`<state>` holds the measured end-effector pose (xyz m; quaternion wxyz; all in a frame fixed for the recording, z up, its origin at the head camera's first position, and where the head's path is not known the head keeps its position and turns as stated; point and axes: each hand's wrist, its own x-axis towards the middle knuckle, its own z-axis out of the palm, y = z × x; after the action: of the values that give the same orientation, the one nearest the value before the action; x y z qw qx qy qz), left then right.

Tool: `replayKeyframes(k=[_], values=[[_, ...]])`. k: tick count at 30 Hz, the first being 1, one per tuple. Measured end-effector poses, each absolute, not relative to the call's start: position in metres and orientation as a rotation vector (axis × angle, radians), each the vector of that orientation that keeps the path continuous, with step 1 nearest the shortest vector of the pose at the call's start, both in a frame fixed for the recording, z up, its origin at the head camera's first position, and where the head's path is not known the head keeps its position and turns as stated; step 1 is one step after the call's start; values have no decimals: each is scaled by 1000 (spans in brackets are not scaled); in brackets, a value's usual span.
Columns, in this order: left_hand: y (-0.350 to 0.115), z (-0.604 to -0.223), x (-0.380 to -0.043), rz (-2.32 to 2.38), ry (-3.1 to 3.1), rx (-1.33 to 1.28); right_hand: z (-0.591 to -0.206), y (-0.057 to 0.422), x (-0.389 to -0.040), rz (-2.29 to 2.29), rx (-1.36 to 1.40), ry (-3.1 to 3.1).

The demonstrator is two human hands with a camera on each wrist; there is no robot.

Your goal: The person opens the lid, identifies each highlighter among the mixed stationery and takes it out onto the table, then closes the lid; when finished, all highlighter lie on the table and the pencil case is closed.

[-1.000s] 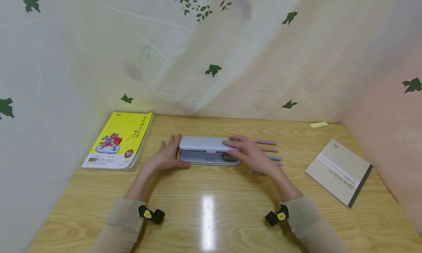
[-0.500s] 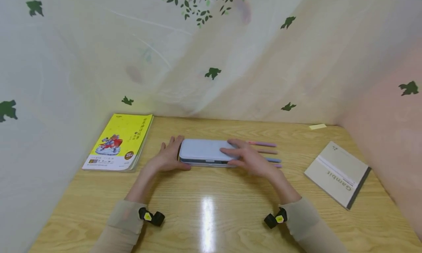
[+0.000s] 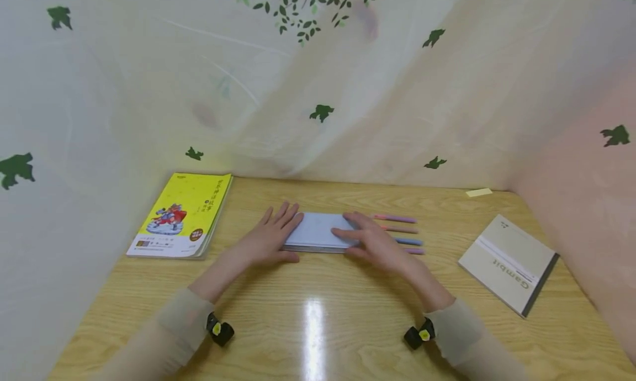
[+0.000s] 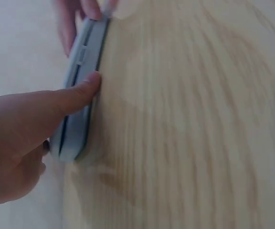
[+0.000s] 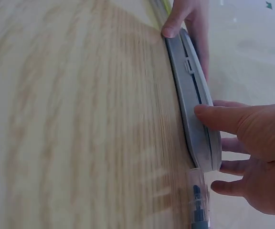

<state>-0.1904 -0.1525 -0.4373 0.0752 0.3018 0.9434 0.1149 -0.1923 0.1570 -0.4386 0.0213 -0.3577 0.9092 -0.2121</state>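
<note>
A light-blue pencil case (image 3: 318, 229) lies lengthwise on the wooden table, its lid down over the base. My left hand (image 3: 263, 240) is at its left end, fingers straight and spread along the lid's edge, thumb along the front. At the right end my right hand (image 3: 380, 245) presses the lid with extended fingers. The right wrist view shows the right thumb (image 5: 218, 118) on the front of the case, with the other fingers at its far side and end. A clasp (image 4: 82, 55) shows midway along the front, beside the thin seam.
Several slim pens (image 3: 409, 241) lie side by side just right of the case, partly behind the right hand. A yellow book (image 3: 191, 199) is at the left, and a grey Gambit notebook (image 3: 509, 265) at the right. A printed curtain (image 3: 318, 143) borders the table's back.
The lid has come down from partly raised to lying over the base. My left hand has slid rightward from beside the case onto its end. The right hand has stayed on the lid.
</note>
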Motion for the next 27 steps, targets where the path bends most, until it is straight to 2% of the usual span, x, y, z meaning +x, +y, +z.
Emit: replayKeyframes(k=[5,16,27], values=[[-152,-441,-188,178,2881,1029,-435,154,-190,-553,-1174,2862],[-153,-445,-187,2,2931,1097,-439,132,-191,-41,-1272,2855],[-154,-445,-185,-13,2966,1140,-445,124,-188,35,-1329,2940]])
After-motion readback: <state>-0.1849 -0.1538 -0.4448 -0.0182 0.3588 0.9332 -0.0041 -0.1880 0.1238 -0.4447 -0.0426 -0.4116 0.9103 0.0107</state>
